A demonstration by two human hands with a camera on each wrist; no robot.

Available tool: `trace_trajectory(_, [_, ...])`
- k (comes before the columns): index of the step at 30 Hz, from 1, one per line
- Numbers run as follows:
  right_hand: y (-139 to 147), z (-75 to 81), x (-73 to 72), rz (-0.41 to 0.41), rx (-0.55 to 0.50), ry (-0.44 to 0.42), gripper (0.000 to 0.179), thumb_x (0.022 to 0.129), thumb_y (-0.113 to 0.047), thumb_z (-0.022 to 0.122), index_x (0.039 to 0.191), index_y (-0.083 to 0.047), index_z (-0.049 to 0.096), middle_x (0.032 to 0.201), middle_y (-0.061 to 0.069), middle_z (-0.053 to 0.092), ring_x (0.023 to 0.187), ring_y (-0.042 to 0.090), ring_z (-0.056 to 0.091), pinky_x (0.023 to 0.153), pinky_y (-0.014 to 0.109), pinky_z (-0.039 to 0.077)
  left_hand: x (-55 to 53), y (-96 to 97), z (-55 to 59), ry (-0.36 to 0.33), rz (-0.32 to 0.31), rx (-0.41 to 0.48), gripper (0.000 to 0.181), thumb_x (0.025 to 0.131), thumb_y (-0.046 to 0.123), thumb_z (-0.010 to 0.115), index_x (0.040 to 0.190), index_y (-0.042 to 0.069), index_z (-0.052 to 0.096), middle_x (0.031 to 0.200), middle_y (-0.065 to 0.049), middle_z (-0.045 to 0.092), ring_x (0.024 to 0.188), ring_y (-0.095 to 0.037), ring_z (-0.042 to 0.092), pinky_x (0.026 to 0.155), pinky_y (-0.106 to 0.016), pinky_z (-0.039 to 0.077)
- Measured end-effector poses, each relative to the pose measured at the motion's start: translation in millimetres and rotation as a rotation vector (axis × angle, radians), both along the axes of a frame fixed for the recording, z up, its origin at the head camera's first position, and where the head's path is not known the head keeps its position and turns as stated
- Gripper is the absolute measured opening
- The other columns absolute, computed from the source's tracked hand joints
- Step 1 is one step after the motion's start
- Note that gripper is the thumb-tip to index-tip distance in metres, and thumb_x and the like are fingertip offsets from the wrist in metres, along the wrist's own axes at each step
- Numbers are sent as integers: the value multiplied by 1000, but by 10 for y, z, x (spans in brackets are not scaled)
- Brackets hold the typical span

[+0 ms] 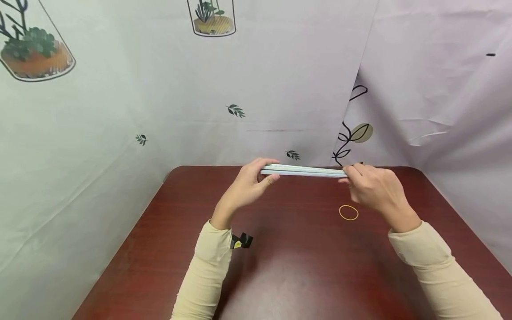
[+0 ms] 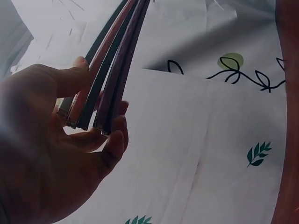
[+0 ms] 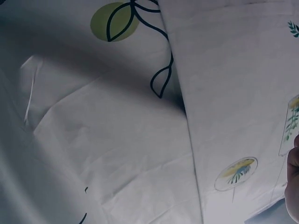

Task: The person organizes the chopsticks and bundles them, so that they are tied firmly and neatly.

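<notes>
A bundle of long thin sticks, pale blue and green in the head view, is held nearly level above the table between both hands. My left hand grips its left end, thumb below and fingers above. In the left wrist view several sticks fan slightly apart, looking dark green, pink and purple, with their ends inside the left hand. My right hand holds the other end with curled fingers, which hide that tip. Only an edge of the right hand shows in the right wrist view.
On the dark red table, a thin yellow rubber band lies below the right hand. A small black device shows beside the left cuff. White printed cloth hangs behind the table and along its sides.
</notes>
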State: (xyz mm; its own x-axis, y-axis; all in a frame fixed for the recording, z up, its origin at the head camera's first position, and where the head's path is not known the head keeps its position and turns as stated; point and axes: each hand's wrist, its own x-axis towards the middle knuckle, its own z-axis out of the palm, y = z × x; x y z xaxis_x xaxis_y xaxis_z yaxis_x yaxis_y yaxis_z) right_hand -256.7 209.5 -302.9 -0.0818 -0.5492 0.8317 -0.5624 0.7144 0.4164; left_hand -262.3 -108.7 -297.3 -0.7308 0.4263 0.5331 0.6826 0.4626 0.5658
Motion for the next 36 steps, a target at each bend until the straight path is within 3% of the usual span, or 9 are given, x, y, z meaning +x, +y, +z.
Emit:
trace_trajectory(5, [16, -38, -17, 1, -4, -31, 42, 105, -28, 37, 75, -3, 49, 55, 2, 36, 38, 16, 27, 34, 28, 16, 52, 13, 11, 116, 101, -101, 52, 92, 29, 72, 135, 7, 55, 128, -9, 58, 119, -23, 53, 101, -39, 42])
trace_trajectory(8, [18, -47, -15, -4, -14, -58, 38, 103, -27, 38, 75, -4, 49, 54, 1, 36, 37, 16, 26, 34, 29, 17, 115, 45, 19, 194, 187, -143, 58, 89, 33, 74, 137, 9, 53, 133, -9, 53, 123, -27, 50, 101, -45, 41])
trace_trajectory(11, [13, -47, -5, -5, -15, -81, 34, 101, -24, 39, 74, -6, 47, 54, 0, 34, 38, 13, 22, 34, 29, 16, 178, 105, 13, 357, 305, -218, 63, 87, 40, 74, 138, 11, 52, 137, -11, 50, 119, -32, 50, 93, -50, 42])
trace_trajectory(15, [4, -46, 12, -10, -5, -100, 35, 102, -25, 39, 73, -7, 46, 53, 0, 34, 39, 12, 21, 34, 29, 17, 247, 208, -34, 653, 452, -331, 62, 89, 49, 69, 136, 12, 52, 141, -14, 48, 119, -35, 48, 88, -54, 42])
trace_trajectory(18, [-2, -41, 21, -16, -7, -102, 35, 102, -26, 37, 74, -7, 47, 53, 0, 34, 38, 13, 22, 34, 29, 17, 260, 286, -84, 808, 492, -396, 56, 94, 47, 60, 136, 10, 52, 141, -15, 49, 125, -36, 47, 93, -51, 42])
trace_trajectory(20, [-10, -36, 23, -11, -12, -95, 35, 102, -26, 37, 75, -6, 49, 53, 1, 36, 38, 14, 24, 34, 30, 17, 241, 324, -127, 864, 503, -430, 53, 96, 43, 55, 136, 8, 52, 141, -15, 51, 128, -36, 47, 97, -47, 42])
trace_trajectory(27, [-26, -38, 29, -7, -19, -63, 39, 104, -29, 38, 74, -6, 49, 53, 1, 36, 37, 15, 28, 34, 29, 16, 107, 375, -206, 864, 480, -439, 52, 93, 37, 56, 132, 3, 56, 125, -10, 63, 123, -31, 55, 104, -40, 41])
trace_trajectory(33, [-34, -88, 58, -10, -32, -64, 43, 105, -34, 39, 77, -6, 53, 53, 1, 40, 38, 17, 32, 33, 28, 19, 27, 434, -234, 828, 506, -439, 56, 91, 56, 52, 116, 7, 64, 101, -7, 63, 92, -28, 56, 89, -38, 45])
trace_trajectory(36, [-31, -99, 74, -16, -32, -77, 43, 105, -35, 39, 77, -6, 53, 53, 1, 40, 39, 18, 33, 34, 29, 20, 21, 463, -272, 792, 537, -465, 61, 89, 63, 55, 110, 7, 64, 96, -7, 60, 85, -28, 53, 80, -37, 45])
